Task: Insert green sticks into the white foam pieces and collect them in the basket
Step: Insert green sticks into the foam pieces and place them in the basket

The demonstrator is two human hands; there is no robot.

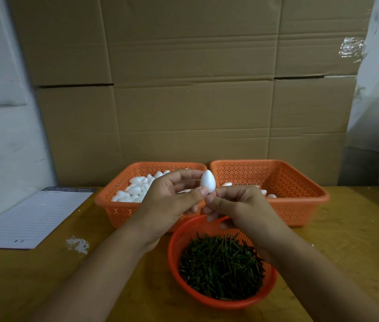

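Two hands meet above the worktop [346,228], just over the far rim of the round bowl [177,259] of green sticks [221,266]. The left hand [167,201] holds one foam piece [207,181] with thumb below and forefinger curled over the top. The piece is egg-shaped, plain white, smooth and matt. Its long axis stands nearly upright, pointed end up, blunt end down.

The right hand [237,205] sits just beside and below the blunt end, its fingers [211,201] bunched in a narrow pinch that touches or nearly touches the foam. Whether a stick is held in that pinch cannot be told; the hand covers it, and no green shows at the fingertips.

The relation that governs the next move is this: the blunt end faces down toward the right fingers, so a stick would go in along the upright axis, from below. The right hand is the nearer one for that push; the left steadies the piece.

The left basket [105,201] behind holds a heap of bare foam pieces [135,189]. The right basket [300,201] holds only a few white pieces [271,195] on its floor, so the job is judged to be at an early stage. A lined notepad [33,219] lies at the left.
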